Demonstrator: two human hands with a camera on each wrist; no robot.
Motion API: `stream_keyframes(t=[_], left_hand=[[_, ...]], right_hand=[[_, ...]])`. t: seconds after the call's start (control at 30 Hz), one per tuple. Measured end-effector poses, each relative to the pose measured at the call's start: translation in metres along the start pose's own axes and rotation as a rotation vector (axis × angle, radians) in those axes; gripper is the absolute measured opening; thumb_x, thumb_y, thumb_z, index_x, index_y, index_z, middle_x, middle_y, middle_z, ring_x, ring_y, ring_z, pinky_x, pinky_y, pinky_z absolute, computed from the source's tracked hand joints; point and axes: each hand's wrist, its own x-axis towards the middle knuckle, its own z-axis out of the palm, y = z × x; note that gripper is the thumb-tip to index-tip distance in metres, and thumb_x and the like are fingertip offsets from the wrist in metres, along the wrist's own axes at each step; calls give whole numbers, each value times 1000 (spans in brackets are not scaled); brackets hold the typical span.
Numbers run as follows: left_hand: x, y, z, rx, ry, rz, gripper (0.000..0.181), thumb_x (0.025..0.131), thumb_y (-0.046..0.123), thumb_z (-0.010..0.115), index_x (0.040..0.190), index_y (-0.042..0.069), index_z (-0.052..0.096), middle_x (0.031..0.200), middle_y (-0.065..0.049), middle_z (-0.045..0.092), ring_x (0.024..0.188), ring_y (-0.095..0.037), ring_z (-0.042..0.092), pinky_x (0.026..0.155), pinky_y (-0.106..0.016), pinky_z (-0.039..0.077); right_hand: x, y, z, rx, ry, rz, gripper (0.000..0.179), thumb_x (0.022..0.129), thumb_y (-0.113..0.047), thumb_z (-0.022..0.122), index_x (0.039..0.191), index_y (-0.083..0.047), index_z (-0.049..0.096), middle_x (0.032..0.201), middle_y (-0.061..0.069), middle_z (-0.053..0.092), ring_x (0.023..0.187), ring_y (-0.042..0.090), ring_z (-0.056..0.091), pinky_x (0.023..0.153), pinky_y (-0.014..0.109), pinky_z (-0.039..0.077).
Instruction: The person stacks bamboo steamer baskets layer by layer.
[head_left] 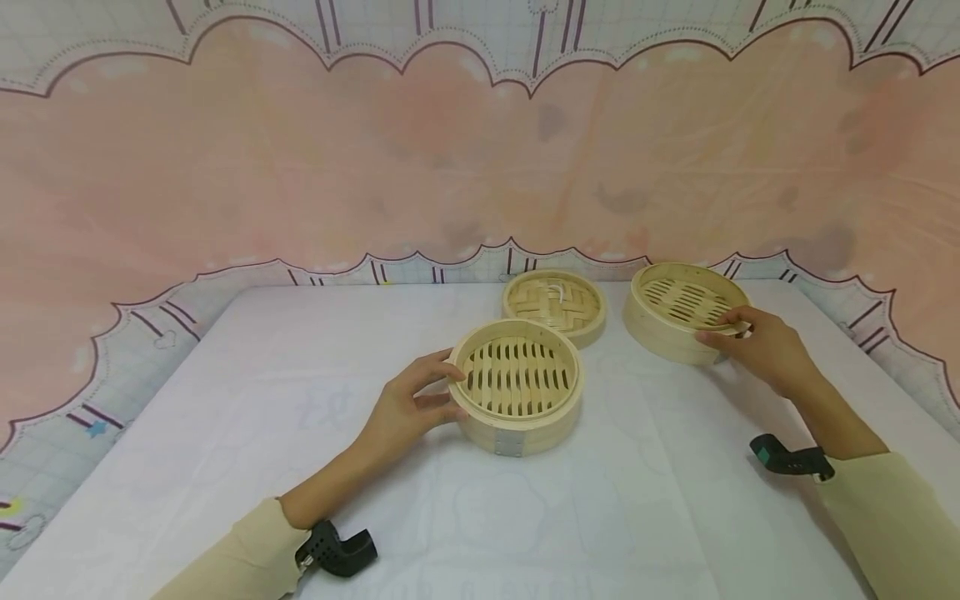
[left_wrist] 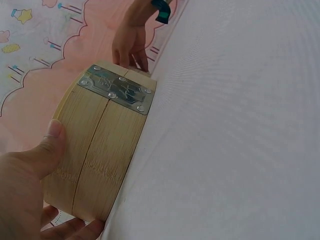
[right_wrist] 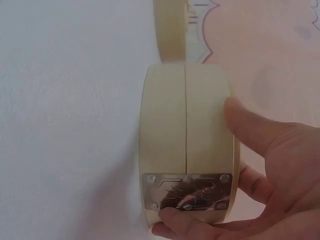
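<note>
Bamboo steamers (head_left: 517,392) (head_left: 663,343): seemed light, stiff, best held by walls (left_wrist: 112,150); gripped separately within half-spread left fingers (left_wrist: 62,230) and right fingers (right_wrist: 187,224).

The near basket (head_left: 517,387) and the far basket (head_left: 666,332) look like bare bamboo, smooth and matt, with fine grain on the near one; the lid (head_left: 553,302) is woven from flat strips; the far basket's metal plate (right_wrist: 187,192) is glossy; the sleeve (head_left: 240,550) is matt cloth; the backdrop (head_left: 450,150) looks like lightly creased cloth.
</note>
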Motion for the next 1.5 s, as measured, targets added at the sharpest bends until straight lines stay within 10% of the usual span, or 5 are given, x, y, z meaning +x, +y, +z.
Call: stream_keyframes(t=[1.0, 1.5], left_hand=[[-2, 1, 1, 6, -1, 34, 40, 74, 5, 80, 111, 6, 63, 142, -13, 43, 125, -28, 48, 91, -36, 51], [-2, -1, 2, 4, 1, 46, 41, 74, 3, 80, 111, 5, 62, 143, -13, 43, 127, -28, 46, 91, -36, 52]], right_hand=[[3, -5, 8, -7, 159, -1, 71, 81, -61, 66, 118, -1, 53, 104, 24, 52, 81, 34, 47, 51, 31, 37], [-6, -31, -10, 66, 187, -41, 70, 77, -61, 69, 117, -6, 54, 125, 28, 53, 107, 44, 55, 56, 29, 46]])
